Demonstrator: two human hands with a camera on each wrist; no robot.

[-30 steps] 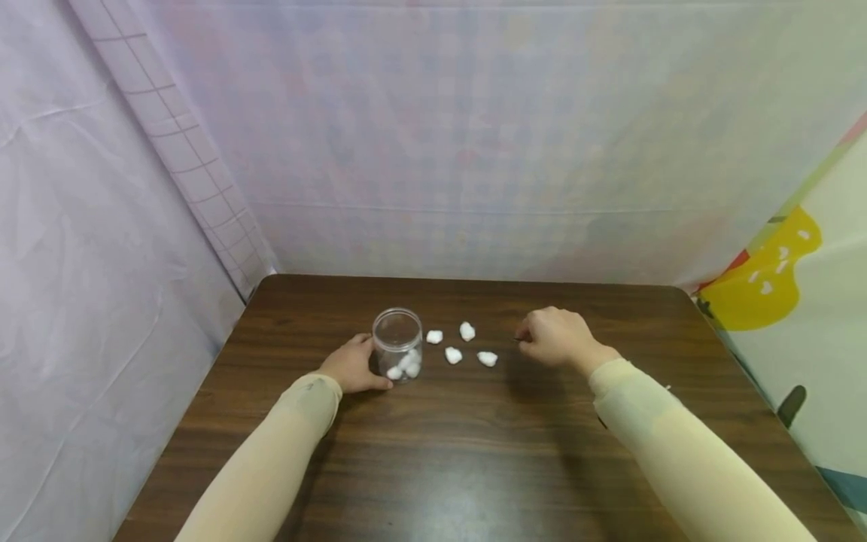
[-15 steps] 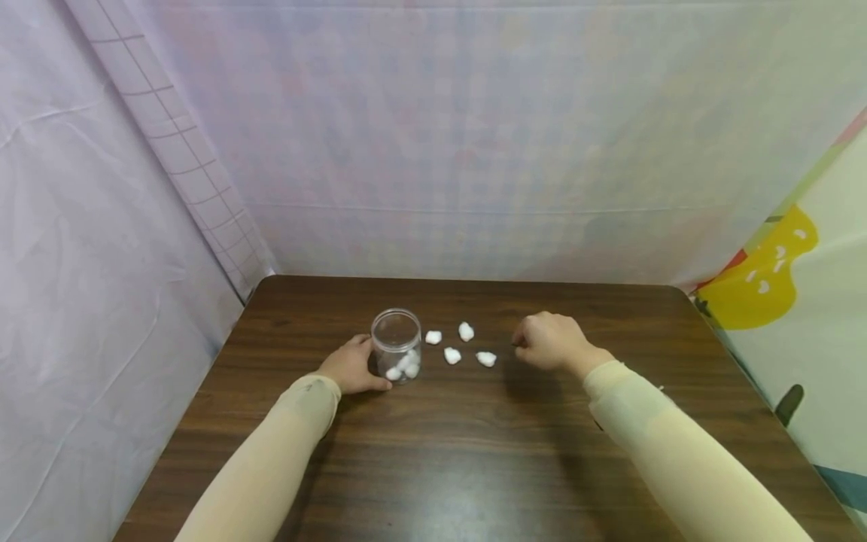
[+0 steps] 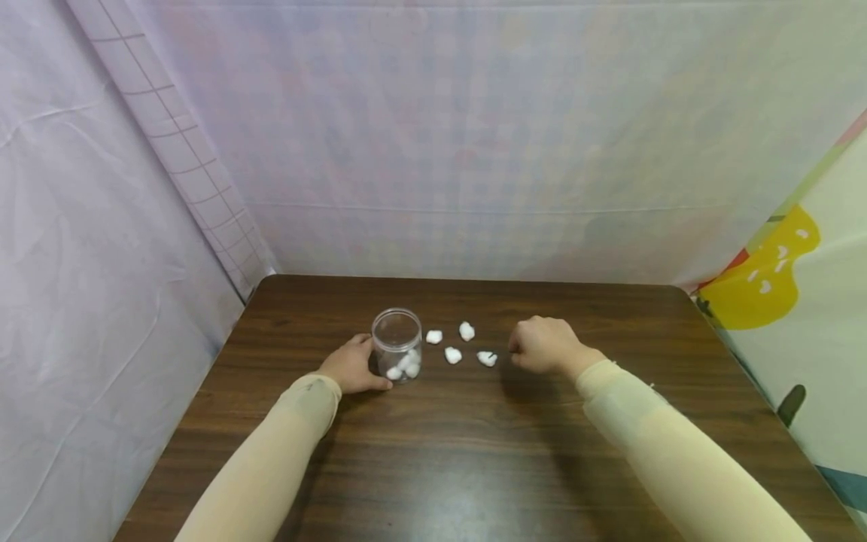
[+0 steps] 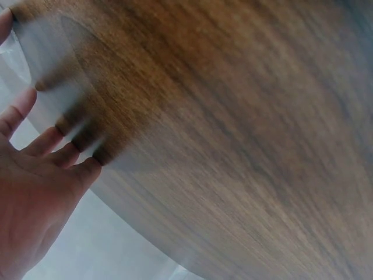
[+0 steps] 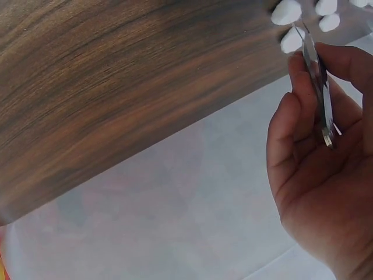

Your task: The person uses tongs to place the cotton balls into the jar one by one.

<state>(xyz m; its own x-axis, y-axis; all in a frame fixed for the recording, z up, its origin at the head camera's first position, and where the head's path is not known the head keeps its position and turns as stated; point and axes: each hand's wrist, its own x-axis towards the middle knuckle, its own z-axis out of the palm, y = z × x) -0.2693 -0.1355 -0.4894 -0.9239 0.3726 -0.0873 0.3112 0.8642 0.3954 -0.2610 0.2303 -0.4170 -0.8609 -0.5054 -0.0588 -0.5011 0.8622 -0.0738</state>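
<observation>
My left hand [image 3: 348,366] holds a clear plastic jar [image 3: 396,335], thumb at its front and fingers behind. Several white cotton balls [image 3: 409,363] lie at the jar's bottom. In the left wrist view my left hand [image 4: 44,181] shows its fingertips close to the tabletop. My right hand [image 3: 545,346] pinches metal tweezers [image 5: 317,87] between thumb and fingers. Their parted tips reach the nearest cotton ball [image 3: 487,359] on the table; whether they grip it I cannot tell. Other loose cotton balls [image 3: 452,354] lie between this one and the jar.
The dark wood-grain table [image 3: 433,452] has its back edge against a pale hanging curtain [image 3: 460,150]. A white sheet [image 3: 81,263] hangs on the left. At the right is a cloth with a yellow print [image 3: 759,278].
My right hand has moved slightly left, bringing the tweezer tips over the nearest cotton ball. The left hand and the jar have stayed in place.
</observation>
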